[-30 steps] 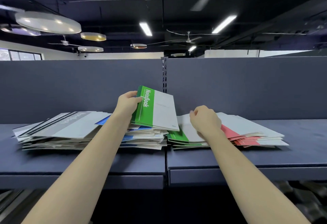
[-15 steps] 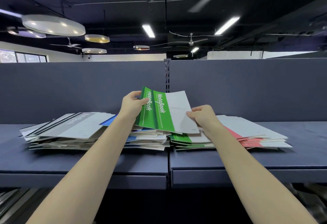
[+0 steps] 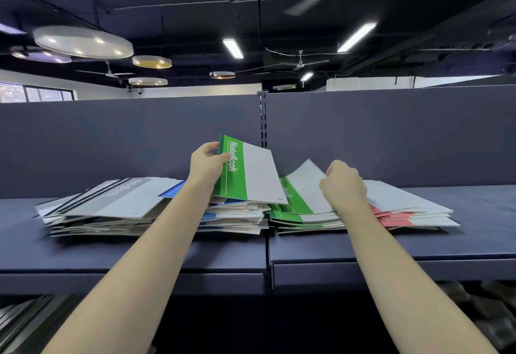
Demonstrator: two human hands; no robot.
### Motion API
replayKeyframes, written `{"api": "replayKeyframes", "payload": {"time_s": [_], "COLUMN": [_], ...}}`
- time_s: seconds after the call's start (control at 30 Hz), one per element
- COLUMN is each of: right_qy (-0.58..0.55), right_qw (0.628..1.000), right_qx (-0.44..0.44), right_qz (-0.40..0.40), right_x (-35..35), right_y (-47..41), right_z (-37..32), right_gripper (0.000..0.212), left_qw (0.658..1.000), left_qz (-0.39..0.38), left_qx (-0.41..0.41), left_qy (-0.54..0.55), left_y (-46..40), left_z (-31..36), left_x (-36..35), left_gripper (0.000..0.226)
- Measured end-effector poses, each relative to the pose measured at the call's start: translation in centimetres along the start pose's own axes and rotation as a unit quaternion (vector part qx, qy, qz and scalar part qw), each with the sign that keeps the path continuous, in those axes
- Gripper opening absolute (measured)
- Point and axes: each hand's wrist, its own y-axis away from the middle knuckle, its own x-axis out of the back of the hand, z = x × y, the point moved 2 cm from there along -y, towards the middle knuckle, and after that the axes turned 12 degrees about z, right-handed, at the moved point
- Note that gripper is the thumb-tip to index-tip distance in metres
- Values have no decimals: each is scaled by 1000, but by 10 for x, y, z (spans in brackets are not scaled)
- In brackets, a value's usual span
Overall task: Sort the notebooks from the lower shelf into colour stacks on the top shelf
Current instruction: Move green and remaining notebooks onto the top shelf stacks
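My left hand (image 3: 206,164) grips the spine edge of a green notebook (image 3: 248,174) and holds it tilted above the blue stack (image 3: 234,215) on the top shelf (image 3: 134,253). Just right of it, my right hand (image 3: 343,186) pinches the cover of the top notebook on the green stack (image 3: 300,214) and lifts it, so the white part curls upward. A grey and black stack (image 3: 103,202) lies at the left. The red stack (image 3: 405,214) lies at the right, beside the green one.
A dark blue partition wall (image 3: 391,135) closes the back of the shelf. A slotted metal upright (image 3: 263,119) divides the two shelf boards. Dark notebooks on the lower shelf (image 3: 19,323) show at the bottom left. Bare shelf surface lies at the far right.
My right hand moved right, off the held green notebook, and now lifts the cover of the green stack's top notebook. My left hand tipped the held notebook more upright.
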Motion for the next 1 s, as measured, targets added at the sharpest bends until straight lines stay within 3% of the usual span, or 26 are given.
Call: {"api": "replayKeyframes", "payload": {"time_s": [0.13,0.3,0.4,0.57,0.63,0.7,0.77,0.9,1.0], "right_qy": [-1,20,-77,72,-32,-205,-258,-198,-9], "right_qw": [999,998,996,989,994,973,956,979,1000], "right_qx": [24,52,49,131,103,30,19,0,5], "right_qz": [-28,-29,-17,24,-19,-105,-140,-51,-8], "right_x": [-3,-6,-9,-11,-14,-19,-19,-11,-3], "right_y": [5,3,3,9,9,11,15,3,-6], "right_z": [-6,-2,-8,-13,-19,-29,-36,-23,-3], "right_gripper": [14,25,42,46,50,51,39,21,19], "left_qw": [1000,1000,999,996,994,992,991,990,989], "left_qz": [-5,-10,-35,-88,-107,-128,-131,-138,-147], "left_qx": [5,2,-6,-9,-8,-20,-30,3,1], "left_qy": [-12,-27,-34,2,18,12,-7,-16,-28], "left_y": [-1,-1,2,4,5,6,7,10,12], "left_z": [-1,0,4,1,0,0,1,1,2], "left_x": [-2,-3,-6,-12,-15,-16,-17,-18,-15], "left_gripper": [28,23,26,30,33,36,39,45,42]}}
